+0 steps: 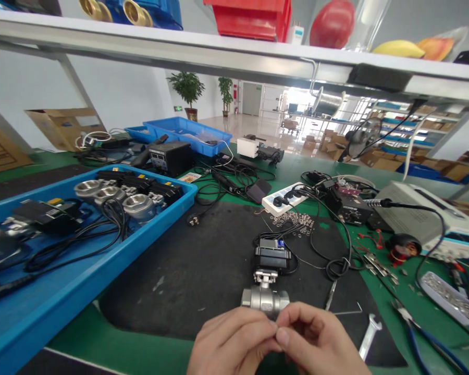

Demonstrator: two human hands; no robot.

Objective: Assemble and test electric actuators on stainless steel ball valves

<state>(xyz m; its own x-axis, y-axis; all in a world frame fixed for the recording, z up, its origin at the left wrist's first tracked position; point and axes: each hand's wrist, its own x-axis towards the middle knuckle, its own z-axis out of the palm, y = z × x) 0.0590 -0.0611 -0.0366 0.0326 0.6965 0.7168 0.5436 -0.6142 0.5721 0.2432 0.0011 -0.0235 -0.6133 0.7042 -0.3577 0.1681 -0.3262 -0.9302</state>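
My left hand (229, 344) and my right hand (320, 344) meet at the bottom edge, fingertips pinched together on something too small to make out. Just beyond the fingertips a steel valve body (264, 300) lies on the black mat (187, 271), with a black actuator box (272, 258) mounted on its far side and a black cable running off it. A pile of small metal washers (293, 223) lies farther back on the mat.
A blue tray (62, 291) at the left holds steel fittings, black boxes and cables. To the right lie a wrench (369, 333), tweezers (331, 294), pliers (414, 325), a power strip (287, 198) and a white instrument (426, 219). A shelf runs overhead.
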